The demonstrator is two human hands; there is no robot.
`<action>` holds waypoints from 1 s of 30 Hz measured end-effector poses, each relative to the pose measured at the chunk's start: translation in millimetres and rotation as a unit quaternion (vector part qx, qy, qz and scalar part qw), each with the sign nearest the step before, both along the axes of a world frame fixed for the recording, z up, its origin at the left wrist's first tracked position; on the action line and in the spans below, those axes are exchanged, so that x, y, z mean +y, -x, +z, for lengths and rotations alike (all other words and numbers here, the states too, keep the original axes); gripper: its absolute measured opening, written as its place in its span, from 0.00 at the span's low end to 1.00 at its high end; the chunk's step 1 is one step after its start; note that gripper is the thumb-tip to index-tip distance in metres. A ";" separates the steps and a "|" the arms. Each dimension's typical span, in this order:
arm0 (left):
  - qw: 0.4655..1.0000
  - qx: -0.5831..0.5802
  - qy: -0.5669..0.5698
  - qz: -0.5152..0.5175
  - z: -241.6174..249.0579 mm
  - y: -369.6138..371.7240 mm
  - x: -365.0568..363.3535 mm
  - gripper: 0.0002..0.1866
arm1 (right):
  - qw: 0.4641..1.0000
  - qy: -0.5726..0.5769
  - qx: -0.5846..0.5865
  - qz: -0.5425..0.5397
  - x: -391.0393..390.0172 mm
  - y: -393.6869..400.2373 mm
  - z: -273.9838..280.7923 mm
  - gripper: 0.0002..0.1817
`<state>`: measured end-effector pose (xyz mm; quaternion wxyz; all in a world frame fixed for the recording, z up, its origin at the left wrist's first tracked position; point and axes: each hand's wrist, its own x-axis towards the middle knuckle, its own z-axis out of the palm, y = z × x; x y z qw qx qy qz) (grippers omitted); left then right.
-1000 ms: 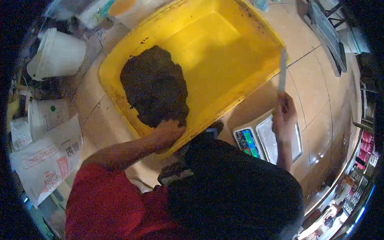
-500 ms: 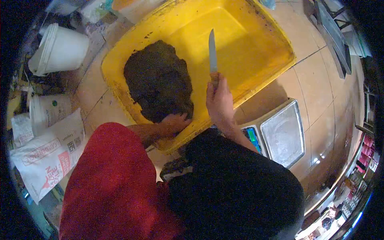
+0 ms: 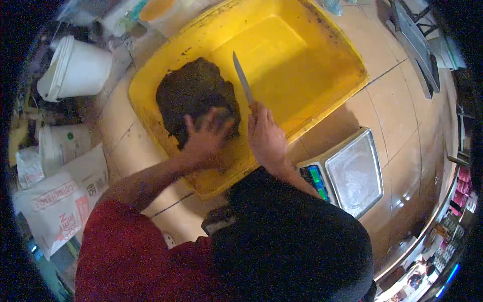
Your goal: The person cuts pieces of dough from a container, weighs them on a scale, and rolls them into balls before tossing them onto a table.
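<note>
A large dark brown, dough-like mass lies in the left part of a yellow tub. My left hand is over the near edge of this mass with its fingers spread, slightly blurred, and covers part of it. Wrapped round the handle of a knife, my right hand is above the tub's near side. The long blade points away from me and tilts left, its tip near the mass's right side.
On the tiled floor to the right of my right forearm stands a scale with a metal tray and lit green display. A white bucket and a printed white sack are at the left. Metal frames stand at upper right.
My left hand has moved up from the mass's near edge, fingers now spread wide. The knife has swung left in my right hand, and the mass's near end looks shorter.
</note>
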<state>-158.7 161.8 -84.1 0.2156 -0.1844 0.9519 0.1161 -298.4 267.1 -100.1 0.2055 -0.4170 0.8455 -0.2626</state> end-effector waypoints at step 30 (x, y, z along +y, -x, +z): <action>0.541 0.446 -0.505 0.503 43.6 -39.9 -61.0 0.36 | 0.882 0.019 -0.244 0.402 -46.6 -18.8 -79.4 0.15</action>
